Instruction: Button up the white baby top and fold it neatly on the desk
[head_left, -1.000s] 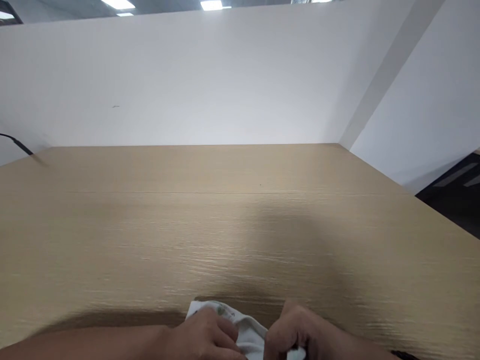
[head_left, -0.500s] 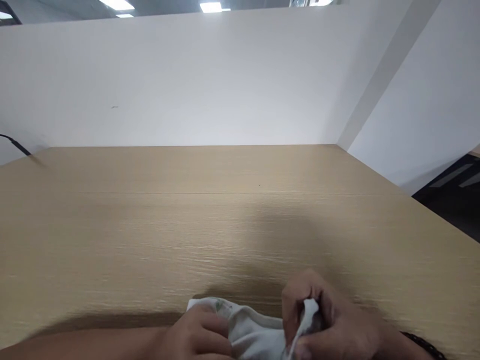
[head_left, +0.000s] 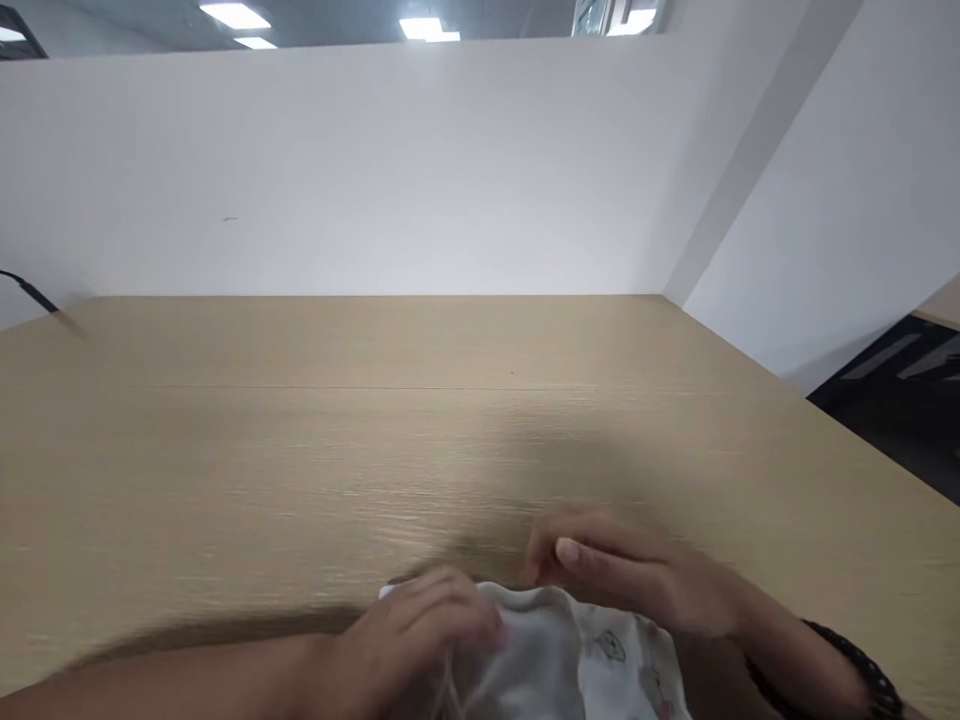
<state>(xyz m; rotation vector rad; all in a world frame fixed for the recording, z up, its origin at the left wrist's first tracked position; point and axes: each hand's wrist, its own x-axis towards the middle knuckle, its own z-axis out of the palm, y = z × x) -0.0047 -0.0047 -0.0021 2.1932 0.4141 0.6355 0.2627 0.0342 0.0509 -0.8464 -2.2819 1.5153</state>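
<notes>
No readable text, label, brand, number or sign shows anywhere here.

A soft, matt white cloth with small printed figures (head_left: 592,660), crumpled at the near edge, is seen. The pale wood-grain tabletop (head_left: 375,450) is finished smooth with a faint sheen. Matt white partition panels (head_left: 375,170) are noted at the far side and right.

cloth (head_left: 577,660) on table (head_left: 300,450) near edge, hands at its sides
</notes>
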